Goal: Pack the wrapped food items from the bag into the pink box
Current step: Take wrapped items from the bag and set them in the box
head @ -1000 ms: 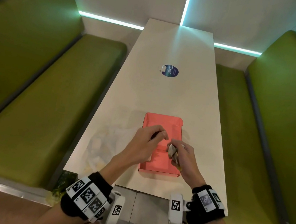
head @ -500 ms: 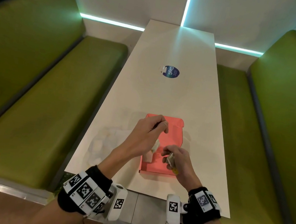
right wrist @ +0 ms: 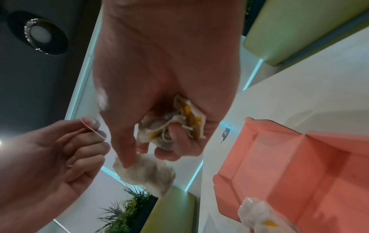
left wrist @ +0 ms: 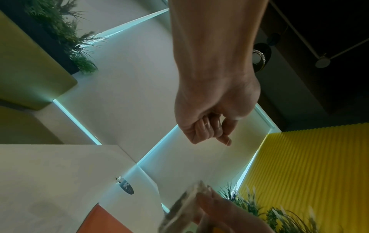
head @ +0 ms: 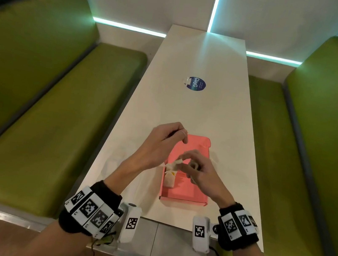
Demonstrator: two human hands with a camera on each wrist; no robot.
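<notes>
The pink box [head: 189,192] lies open on the table near me. One wrapped food item [head: 169,180] rests in its near left corner. My right hand [head: 189,164] hovers over the box and grips a crumpled white and yellow wrapped item [right wrist: 179,124], with a second wrapped piece [right wrist: 147,173] pinched under the thumb. My left hand [head: 181,135] is raised over the box's far left corner, fingers curled, pinching a thin pink rubber band [right wrist: 89,127]. The clear bag [head: 113,163] shows only faintly on the table left of the box.
The long white table [head: 194,114] carries a round blue sticker [head: 196,84] farther out. Green bench seats [head: 49,120] run along both sides. The table's near edge is just below the box.
A wrapped item now lies in the box's near left corner. My left hand has drawn up and away to the left with the rubber band. The right hand has shifted a little farther over the box.
</notes>
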